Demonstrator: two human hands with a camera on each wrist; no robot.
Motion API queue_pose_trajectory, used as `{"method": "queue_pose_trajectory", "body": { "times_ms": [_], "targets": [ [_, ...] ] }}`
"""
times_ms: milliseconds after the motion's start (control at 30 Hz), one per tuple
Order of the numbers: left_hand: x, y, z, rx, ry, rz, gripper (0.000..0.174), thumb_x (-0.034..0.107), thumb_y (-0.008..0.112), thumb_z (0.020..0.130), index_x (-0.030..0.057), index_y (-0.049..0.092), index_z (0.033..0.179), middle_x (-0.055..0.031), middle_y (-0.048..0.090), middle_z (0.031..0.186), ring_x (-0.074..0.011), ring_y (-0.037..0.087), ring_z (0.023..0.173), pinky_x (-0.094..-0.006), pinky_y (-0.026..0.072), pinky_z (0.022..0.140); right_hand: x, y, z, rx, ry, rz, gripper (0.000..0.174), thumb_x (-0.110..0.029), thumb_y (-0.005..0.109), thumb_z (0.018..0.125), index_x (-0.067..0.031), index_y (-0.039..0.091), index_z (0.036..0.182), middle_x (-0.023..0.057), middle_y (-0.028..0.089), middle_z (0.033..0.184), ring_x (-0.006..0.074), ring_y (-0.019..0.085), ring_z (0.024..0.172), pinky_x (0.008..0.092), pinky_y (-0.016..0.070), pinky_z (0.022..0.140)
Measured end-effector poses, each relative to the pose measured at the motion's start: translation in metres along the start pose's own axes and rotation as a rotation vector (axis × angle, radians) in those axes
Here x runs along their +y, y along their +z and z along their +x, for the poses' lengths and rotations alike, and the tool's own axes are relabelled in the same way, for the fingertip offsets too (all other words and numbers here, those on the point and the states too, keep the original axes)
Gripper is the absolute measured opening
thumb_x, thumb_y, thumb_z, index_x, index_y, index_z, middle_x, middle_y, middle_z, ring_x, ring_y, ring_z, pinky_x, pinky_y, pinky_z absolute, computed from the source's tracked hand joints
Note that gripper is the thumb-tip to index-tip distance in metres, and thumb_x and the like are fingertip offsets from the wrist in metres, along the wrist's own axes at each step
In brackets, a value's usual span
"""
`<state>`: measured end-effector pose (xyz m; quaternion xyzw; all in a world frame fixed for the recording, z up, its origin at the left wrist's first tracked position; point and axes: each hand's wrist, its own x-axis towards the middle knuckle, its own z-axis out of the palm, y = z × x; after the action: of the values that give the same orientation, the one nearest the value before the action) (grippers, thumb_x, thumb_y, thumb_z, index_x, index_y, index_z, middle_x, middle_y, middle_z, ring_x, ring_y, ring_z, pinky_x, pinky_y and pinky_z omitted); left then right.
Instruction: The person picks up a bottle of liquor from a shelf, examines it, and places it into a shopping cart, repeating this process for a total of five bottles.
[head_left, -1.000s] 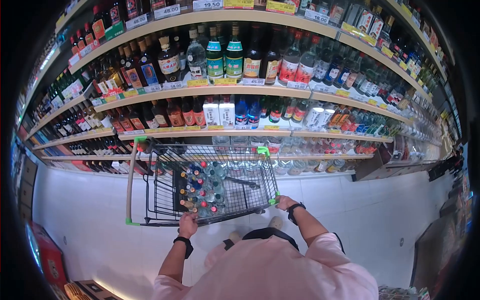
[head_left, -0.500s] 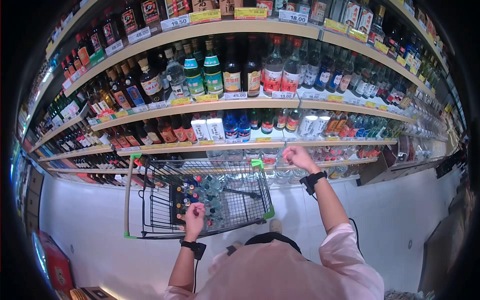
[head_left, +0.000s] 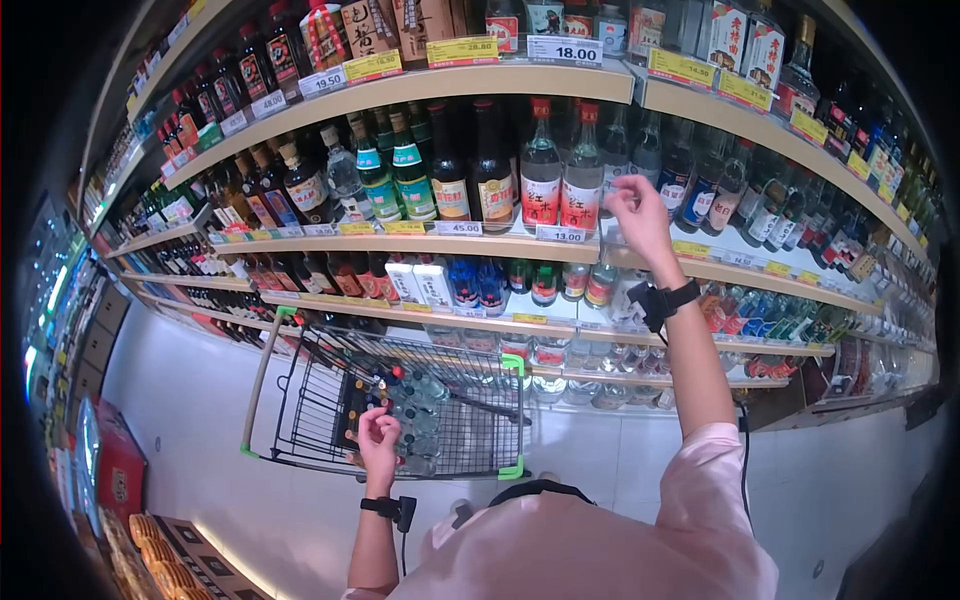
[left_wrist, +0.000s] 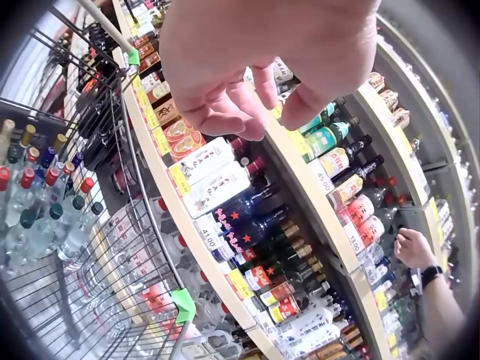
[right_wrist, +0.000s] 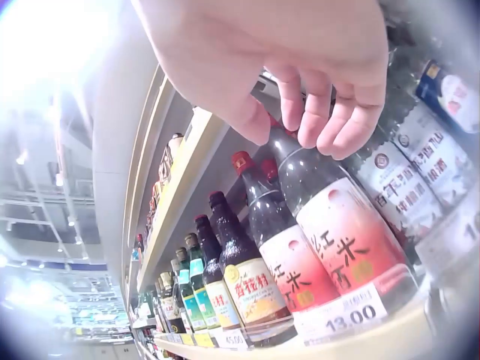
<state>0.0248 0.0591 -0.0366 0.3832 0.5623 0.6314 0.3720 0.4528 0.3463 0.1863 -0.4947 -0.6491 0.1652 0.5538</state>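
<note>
My right hand (head_left: 640, 220) is raised at the shelf of bottles, its fingers bent loosely with nothing in them. In the right wrist view the fingers (right_wrist: 315, 112) overlap the neck of a clear bottle with a red-and-white label (right_wrist: 352, 232). A matching bottle (right_wrist: 289, 255) stands beside it, above a 13.00 price tag (right_wrist: 351, 317). Over the near side of the shopping cart (head_left: 512, 366) hangs my left hand (head_left: 378, 445), holding nothing, its fingers relaxed. Several bottles (head_left: 425, 420) stand packed together inside the cart.
Shelf boards (head_left: 480, 243) full of liquor bottles curve across the view, with price tags along their edges. Green-label bottles (head_left: 410, 175) and dark bottles (head_left: 493, 175) stand left of the red-label pair. A red box (head_left: 120, 470) is on the floor at left.
My right hand has left the cart's corner and risen to the bottle shelf. My left hand has come off the cart's near rim and hovers over it. The view has moved nearer the shelves.
</note>
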Motion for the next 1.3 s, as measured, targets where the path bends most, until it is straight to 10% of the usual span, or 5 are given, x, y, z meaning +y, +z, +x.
{"method": "queue_pose_trajectory", "body": {
  "times_ms": [267,567,933,1200,1300],
  "targets": [
    [0.000,0.014,-0.032,0.103,-0.028,-0.029,0.028,0.002,0.064,0.090,0.0091,0.053,0.115,0.0052,0.059,0.084,-0.0023,0.048,0.064,-0.0177,0.0356,0.050,-0.020,0.014,0.074,0.023,-0.101,-0.149,0.059,-0.034,0.073,0.084,0.0035,0.055,0.125,0.0215,0.066,0.117,0.0318,0.069,0.098,0.0402,0.0539,0.086],
    [-0.002,0.011,-0.009,0.012,-0.065,-0.106,0.029,-0.003,0.061,0.088,0.0062,0.053,0.115,0.0022,0.060,0.088,-0.0048,0.053,0.075,-0.0204,0.0428,0.067,-0.030,0.035,0.098,-0.081,-0.008,-0.403,0.054,-0.038,0.073,0.082,0.0060,0.064,0.111,0.0284,0.068,0.109,0.0434,0.063,0.107,0.0461,0.0491,0.095],
    [-0.011,0.010,-0.004,-0.246,-0.199,-0.060,0.025,0.000,0.067,0.089,0.0051,0.060,0.112,0.0003,0.064,0.096,-0.0036,0.058,0.077,-0.0200,0.0468,0.072,-0.027,0.039,0.064,-0.023,-0.106,-0.177,0.047,-0.033,0.073,0.084,-0.0043,0.060,0.119,0.0211,0.069,0.108,0.0400,0.065,0.105,0.0446,0.0497,0.090],
    [0.006,-0.004,0.023,-0.340,-0.158,-0.046,0.026,0.000,0.068,0.088,0.0057,0.060,0.111,0.0002,0.061,0.104,-0.0032,0.057,0.077,-0.0194,0.0446,0.071,-0.061,0.017,0.051,0.005,-0.208,-0.064,0.024,-0.019,0.072,0.087,-0.0055,0.062,0.105,0.0047,0.068,0.098,0.0133,0.063,0.092,0.0306,0.0491,0.085],
    [0.012,-0.012,0.036,-0.362,-0.133,-0.037,0.023,0.000,0.066,0.089,0.0034,0.063,0.111,0.0018,0.063,0.096,-0.0028,0.056,0.074,-0.0194,0.0439,0.069,-0.093,0.009,0.040,0.029,-0.329,-0.070,0.027,-0.022,0.073,0.086,-0.0053,0.062,0.105,0.0072,0.069,0.093,0.0153,0.065,0.087,0.0314,0.0499,0.081]
  ]
}}
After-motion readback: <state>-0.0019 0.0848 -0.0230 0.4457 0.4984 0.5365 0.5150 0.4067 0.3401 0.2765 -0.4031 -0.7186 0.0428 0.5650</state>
